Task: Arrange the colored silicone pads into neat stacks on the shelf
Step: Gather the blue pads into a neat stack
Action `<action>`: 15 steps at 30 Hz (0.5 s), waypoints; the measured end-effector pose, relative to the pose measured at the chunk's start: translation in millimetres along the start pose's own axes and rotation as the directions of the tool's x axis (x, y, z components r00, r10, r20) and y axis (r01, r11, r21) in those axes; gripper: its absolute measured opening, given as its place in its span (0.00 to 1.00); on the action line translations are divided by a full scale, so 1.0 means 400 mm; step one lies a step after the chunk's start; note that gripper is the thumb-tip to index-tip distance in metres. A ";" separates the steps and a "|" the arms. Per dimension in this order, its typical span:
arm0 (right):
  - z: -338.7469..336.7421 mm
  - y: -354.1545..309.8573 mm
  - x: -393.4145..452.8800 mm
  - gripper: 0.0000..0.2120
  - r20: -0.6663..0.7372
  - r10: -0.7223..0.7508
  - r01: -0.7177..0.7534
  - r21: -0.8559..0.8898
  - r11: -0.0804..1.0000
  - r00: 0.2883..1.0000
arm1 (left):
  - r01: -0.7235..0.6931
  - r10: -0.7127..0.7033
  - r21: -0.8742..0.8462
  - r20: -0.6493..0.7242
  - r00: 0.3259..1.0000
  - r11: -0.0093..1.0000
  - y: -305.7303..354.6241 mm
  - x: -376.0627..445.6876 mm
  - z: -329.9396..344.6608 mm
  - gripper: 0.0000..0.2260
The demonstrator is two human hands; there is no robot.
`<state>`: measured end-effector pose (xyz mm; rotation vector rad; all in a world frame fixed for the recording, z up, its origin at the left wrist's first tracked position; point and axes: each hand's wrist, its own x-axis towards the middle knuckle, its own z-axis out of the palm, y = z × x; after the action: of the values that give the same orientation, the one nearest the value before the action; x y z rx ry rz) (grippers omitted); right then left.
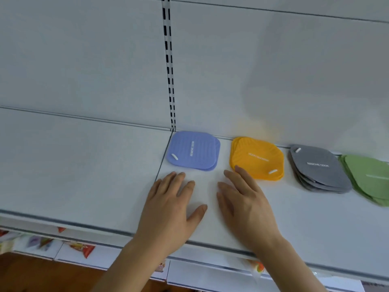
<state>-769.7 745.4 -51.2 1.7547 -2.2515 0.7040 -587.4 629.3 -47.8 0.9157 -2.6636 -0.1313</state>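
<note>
Four pad stacks, hands poised
Left hand [170, 205] and right hand [245, 199] lie spread, empty, near the blue stack [193, 151] and orange stack [256, 158], likely to square them.

Both hands flat, empty on shelf [105, 165]: left hand [170, 209] below blue pad stack [193, 151], right hand [246, 203] fingertips touching orange pad stack [256, 158]; grey pad stack [320, 169] and green pad stack [368, 178] toward right edge.

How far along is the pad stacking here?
Sorted by colour already: blue stack, orange stack, grey stack, green stack. Both hands are empty; the right hand touches the orange stack's corner, the left hand lies flat. Left: squaring the fanned-out grey and green stacks.
</note>
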 end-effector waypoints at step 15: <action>0.032 -0.071 0.055 0.08 0.030 0.096 -0.097 0.030 0.995 0.995 | 0.490 -0.472 -0.057 0.190 0.861 0.870 -0.095 0.261 -0.046 0.19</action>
<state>-747.2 715.1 -45.8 1.6894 -2.3704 0.7410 -636.6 535.6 -9.7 1.5837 -2.4805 -0.4774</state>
